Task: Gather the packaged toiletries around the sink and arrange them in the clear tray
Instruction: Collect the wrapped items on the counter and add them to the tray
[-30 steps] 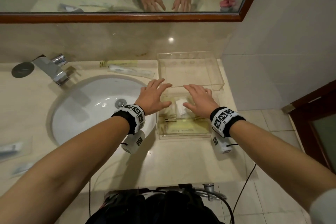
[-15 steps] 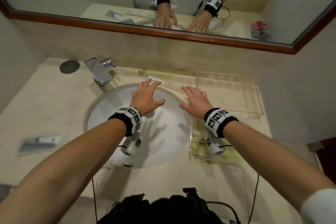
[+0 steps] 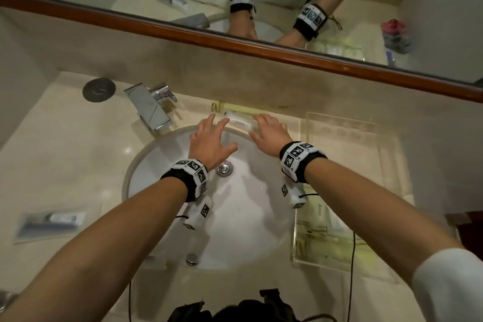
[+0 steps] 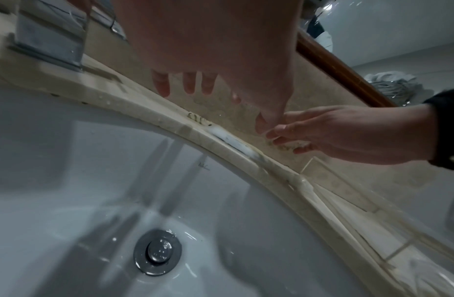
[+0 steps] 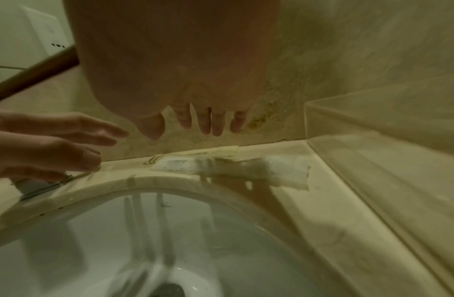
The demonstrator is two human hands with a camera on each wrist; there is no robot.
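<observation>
A long clear-wrapped packet (image 3: 239, 123) lies on the counter behind the sink (image 3: 167, 191), with a yellowish flat packet (image 3: 235, 108) against the wall behind it. My left hand (image 3: 222, 131) and right hand (image 3: 257, 127) hover over the sink's far rim, one at each end of the clear packet, fingers spread and holding nothing. In the right wrist view the fingertips (image 5: 204, 128) hang just above the clear packet (image 5: 233, 168). The clear tray (image 3: 295, 238) at the right front holds several packets. Another wrapped item (image 3: 52, 219) lies on the left counter.
A chrome faucet (image 3: 151, 110) stands left of my hands, beside a round dark disc (image 3: 98, 89). A second clear plastic piece (image 3: 339, 119) sits behind the tray against the wall. A wood-framed mirror (image 3: 235, 39) runs above the backsplash. The drain (image 4: 157, 252) lies below my left wrist.
Both hands moved left and away from the tray to the far rim of the sink, over the clear packet. The head view swung left with them.
</observation>
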